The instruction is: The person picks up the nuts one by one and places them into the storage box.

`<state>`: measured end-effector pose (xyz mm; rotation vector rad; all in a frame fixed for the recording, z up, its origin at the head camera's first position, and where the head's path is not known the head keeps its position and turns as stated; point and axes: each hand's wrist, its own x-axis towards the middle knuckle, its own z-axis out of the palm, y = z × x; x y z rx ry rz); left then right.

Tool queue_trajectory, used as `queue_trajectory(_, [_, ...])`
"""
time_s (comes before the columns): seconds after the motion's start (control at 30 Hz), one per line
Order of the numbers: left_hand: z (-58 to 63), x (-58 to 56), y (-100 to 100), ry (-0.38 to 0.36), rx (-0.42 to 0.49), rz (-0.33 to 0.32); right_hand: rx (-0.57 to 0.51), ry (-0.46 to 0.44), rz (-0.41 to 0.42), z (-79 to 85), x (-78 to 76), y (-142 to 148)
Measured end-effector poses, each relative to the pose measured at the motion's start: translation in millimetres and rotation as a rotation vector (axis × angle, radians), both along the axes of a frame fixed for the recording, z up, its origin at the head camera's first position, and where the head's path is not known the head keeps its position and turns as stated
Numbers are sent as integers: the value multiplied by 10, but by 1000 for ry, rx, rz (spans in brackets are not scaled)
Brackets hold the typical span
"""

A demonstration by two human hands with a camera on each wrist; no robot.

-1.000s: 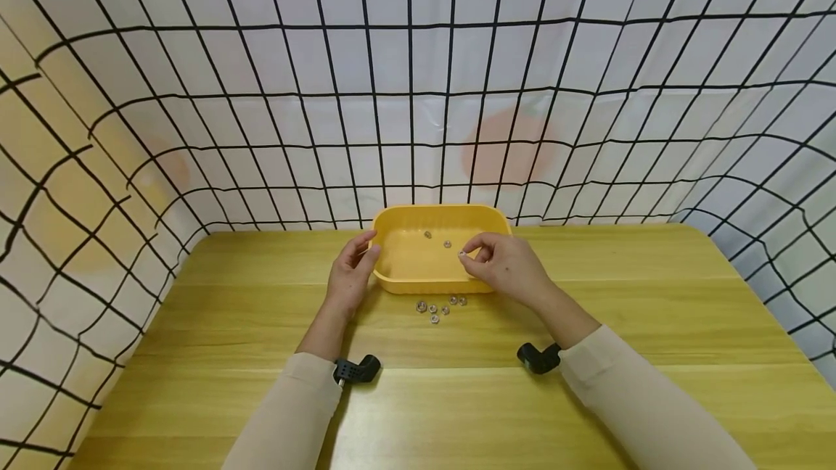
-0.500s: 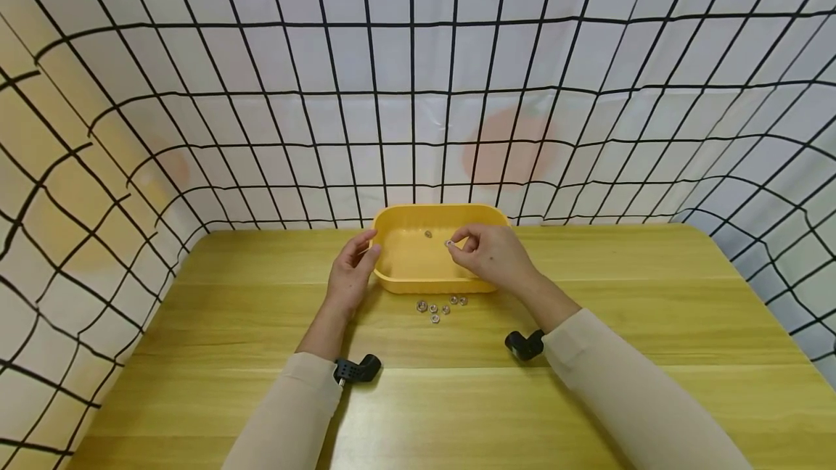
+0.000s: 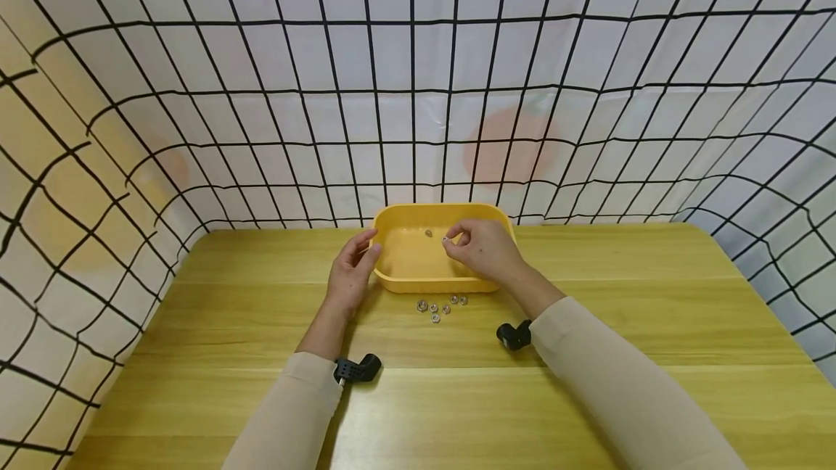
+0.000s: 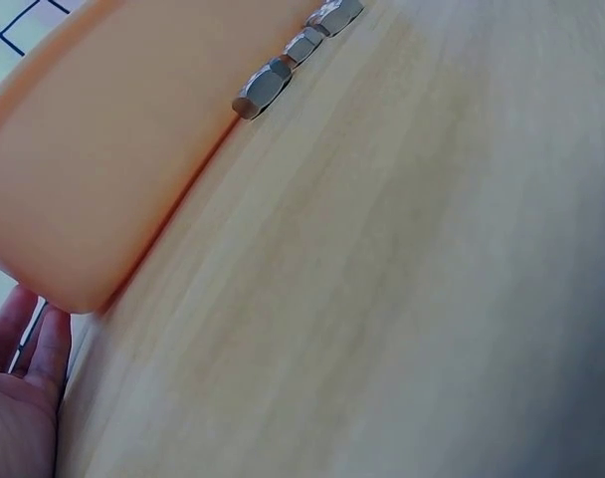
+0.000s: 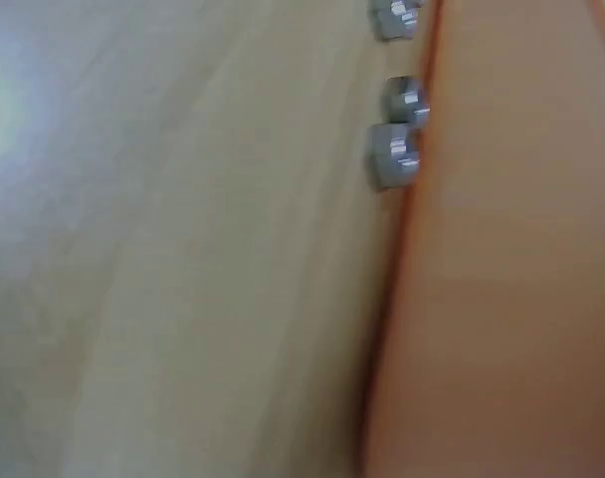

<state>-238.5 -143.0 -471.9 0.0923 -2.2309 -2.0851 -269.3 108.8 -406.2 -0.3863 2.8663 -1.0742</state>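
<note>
My right hand [image 3: 486, 249] is over the right half of the yellow tray [image 3: 418, 286]. Thumb and forefinger pinch a small metal nut [image 3: 445, 239]. Farther back on the tray floor lies another nut [image 3: 428, 233]. At the tray's left end, my left hand [image 3: 349, 274] rests thumb and fingertips against the rim. In the left wrist view, its fingers [image 4: 50, 349] reach fairly straight to the tray's corner. Several hex nuts [image 3: 434, 308] lie on the table just in front of the tray. The right wrist view shows nuts [image 5: 394, 156] by the tray wall, but no hand.
The wooden table [image 3: 418, 397] runs up to a black wire grid [image 3: 411, 143] that stands close behind the tray and along both sides. Pale cloth hangs behind the grid. Black wrist cameras [image 3: 359, 368] sit at both cuffs.
My right hand has moved left and slightly farther back over the tray, still pinching a nut. A second nut seen there earlier no longer shows beside the fingertips. My left hand stays put.
</note>
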Motion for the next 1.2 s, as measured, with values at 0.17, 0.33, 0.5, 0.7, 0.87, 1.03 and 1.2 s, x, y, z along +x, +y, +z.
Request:
queue_trajectory(0.17, [0,-10,8,-9,-4,7,-19,-16,1,-59,-26,21])
queue_trajectory(0.33, [-9,-13,-2,-4,-10,10,-25,-17,5,-96,-44,19])
queue_trajectory(0.5, [-8,-10,0,-7,-2,8,19,-3,23,-116,-60,18])
queue_trajectory(0.7, [-2,-9,6,-9,-12,13,5,-26,12,-109,-58,18])
queue_trajectory(0.87, [7,-4,8,-3,-12,17,-59,-66,-7,-94,-45,17])
queue_trajectory(1.03, [13,-1,14,-5,-11,22,-130,-73,-16,-103,-51,28])
queue_trajectory(1.2, [3,-8,16,2,-10,16,-171,-66,-27,-90,-44,38])
